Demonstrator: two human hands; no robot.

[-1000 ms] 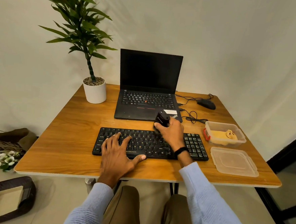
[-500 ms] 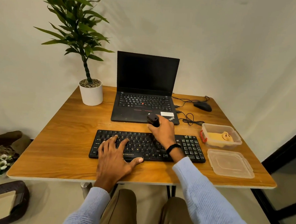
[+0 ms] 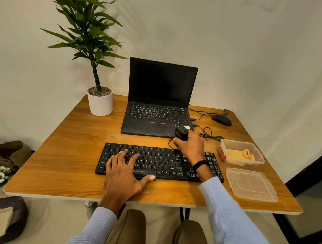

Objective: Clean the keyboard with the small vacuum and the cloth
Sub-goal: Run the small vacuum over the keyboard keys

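A black keyboard (image 3: 161, 162) lies across the near middle of the wooden desk (image 3: 62, 153). My left hand (image 3: 123, 171) rests flat on its left half with fingers spread and the thumb by the front edge. My right hand (image 3: 190, 145) reaches over the keyboard's back edge and grips the small black vacuum (image 3: 181, 132), held just behind the keyboard at the laptop's front right corner. A yellow cloth (image 3: 239, 155) lies in an open clear box (image 3: 257, 147) to the right.
An open black laptop (image 3: 157, 110) stands behind the keyboard. A white potted plant (image 3: 100, 103) is back left, a black mouse (image 3: 222, 120) with loose cables back right. The box lid (image 3: 251, 185) lies near the right front corner.
My right hand has carried the vacuum back off the keyboard's keys toward the laptop's front edge. The left hand stays on the keyboard. The camera has tilted slightly.
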